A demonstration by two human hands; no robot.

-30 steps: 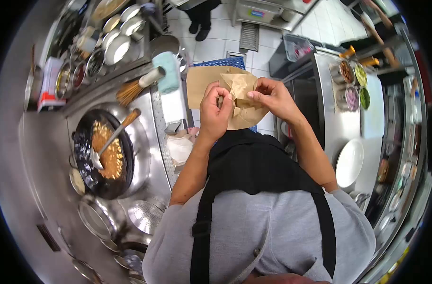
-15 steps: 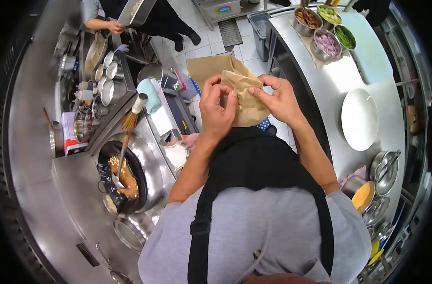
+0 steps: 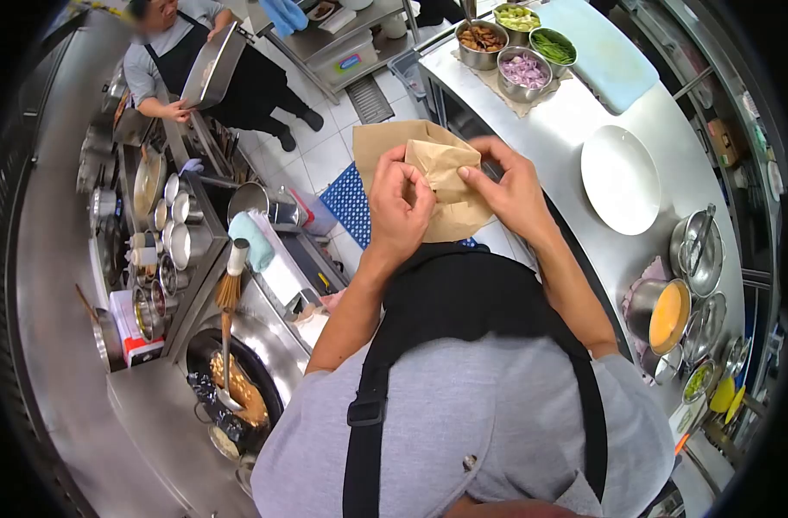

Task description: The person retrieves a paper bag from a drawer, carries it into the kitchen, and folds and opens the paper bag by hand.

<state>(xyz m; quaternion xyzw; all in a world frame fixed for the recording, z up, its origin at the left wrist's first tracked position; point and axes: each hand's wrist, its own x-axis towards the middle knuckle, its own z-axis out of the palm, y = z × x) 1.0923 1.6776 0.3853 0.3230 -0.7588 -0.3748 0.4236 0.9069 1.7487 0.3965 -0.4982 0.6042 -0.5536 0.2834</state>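
A creased brown paper bag point(image 3: 452, 211) is held up in front of my black apron, its upper part folded over. My left hand point(image 3: 395, 211) pinches its left edge between thumb and fingertips. On the other side, my right hand point(image 3: 519, 190) has its thumb pressed on the front of the paper, with the fingers curled behind and slightly blurred. The inside of the bag is hidden from view.
At left, a wok point(image 3: 275, 395) holds brown sauce and a ladle point(image 3: 227, 397). To the right, a white plate point(image 3: 620, 180), chopped onions point(image 3: 524, 72) and a pot of orange liquid point(image 3: 668, 315) stand on the steel counter point(image 3: 566, 151). A co-worker point(image 3: 174, 60) holds a metal tray point(image 3: 211, 69).
My view has shifted, showing more of the co-worker and the blue mat. My right fingers have moved a little over the paper. Both hands keep hold of the bag.
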